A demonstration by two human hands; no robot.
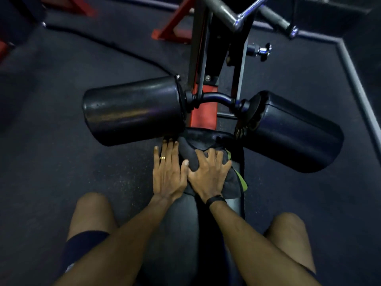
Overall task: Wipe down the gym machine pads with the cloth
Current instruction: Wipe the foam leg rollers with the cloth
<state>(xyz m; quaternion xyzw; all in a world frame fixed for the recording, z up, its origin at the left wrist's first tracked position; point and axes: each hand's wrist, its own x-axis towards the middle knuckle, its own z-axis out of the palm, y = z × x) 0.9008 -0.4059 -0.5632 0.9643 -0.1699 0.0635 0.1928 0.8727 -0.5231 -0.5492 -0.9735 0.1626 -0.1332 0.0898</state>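
Observation:
A dark cloth (190, 154) with a green edge lies on the narrow black seat pad (181, 213) of the gym machine. My right hand (208, 172) presses on the cloth with spread fingers. My left hand (168, 170) lies flat on the pad's left side, fingers straight, thumb touching the cloth. Beyond the hands, two black roller pads stick out from the red frame: the left roller pad (132, 110) and the right roller pad (292, 133).
The red and grey machine frame (203, 58) rises ahead, with chrome handles (237, 21) and a pin knob (261, 50). Dark rubber floor (72, 166) lies on both sides. My knees sit either side of the seat. A raised border (358, 83) runs at right.

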